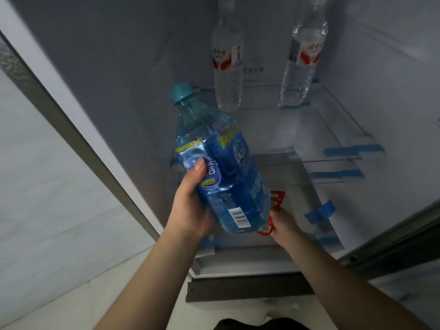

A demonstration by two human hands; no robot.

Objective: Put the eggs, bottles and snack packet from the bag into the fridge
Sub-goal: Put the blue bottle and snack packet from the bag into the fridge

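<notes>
Two clear water bottles stand on the glass shelf [333,129] at the back of the open fridge, one on the left [227,67] and one on the right [302,65]; their caps are cut off by the top edge. Much of the red snack packet [277,201] is hidden behind the blue bottle [226,167], so its print is not readable. The left hand [190,208] grips this blue bottle around its lower body, thumb on the label, teal cap tilted up toward the shelf. The right hand [283,227] is partly covered; it seems to hold the packet, but its fingers I cannot tell. Blue tape strips [320,214] are on the shelf edges. Pale floor lies below and a grey door frame runs along the left.
</notes>
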